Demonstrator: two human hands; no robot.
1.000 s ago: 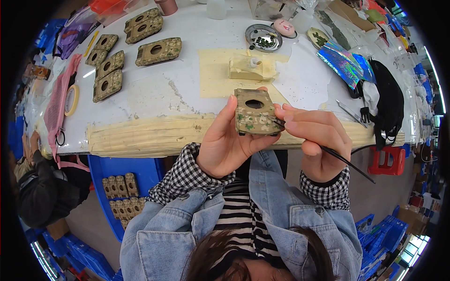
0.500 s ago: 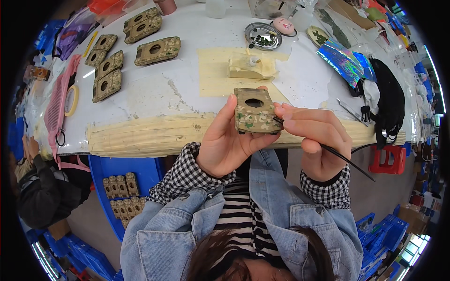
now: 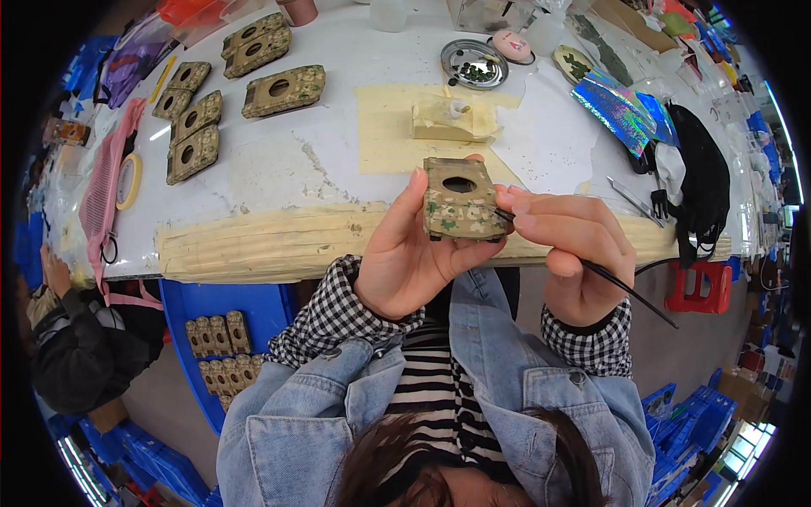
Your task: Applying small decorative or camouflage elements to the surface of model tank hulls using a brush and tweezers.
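My left hand (image 3: pixel 405 262) holds a camouflage-painted model tank hull (image 3: pixel 448 207) just in front of the table's edge, thumb on its left side and fingers beneath. The hull has a round hole in its top. My right hand (image 3: pixel 583 245) is closed round a slim black tool (image 3: pixel 629 294), its thin tip at the hull's lower right edge. Whether that tool is tweezers or a brush I cannot tell. Beyond the hull, a tape-covered block (image 3: pixel 448 127) sits on the table. A round metal dish (image 3: pixel 456 55) holds small dark green pieces.
More camouflage hulls (image 3: pixel 283 90) lie at the far left, others in a blue tray (image 3: pixel 190 313) below the table. Metal tweezers (image 3: pixel 634 201), a shiny holographic sheet (image 3: pixel 621 110) and a black strapped item (image 3: pixel 699 182) are on the right. A tape roll (image 3: pixel 128 182) lies left; a person (image 3: pixel 84 338) sits beyond.
The hull and both hands have hardly moved. My right fingers and the black tool have shifted very slightly at the hull's edge.
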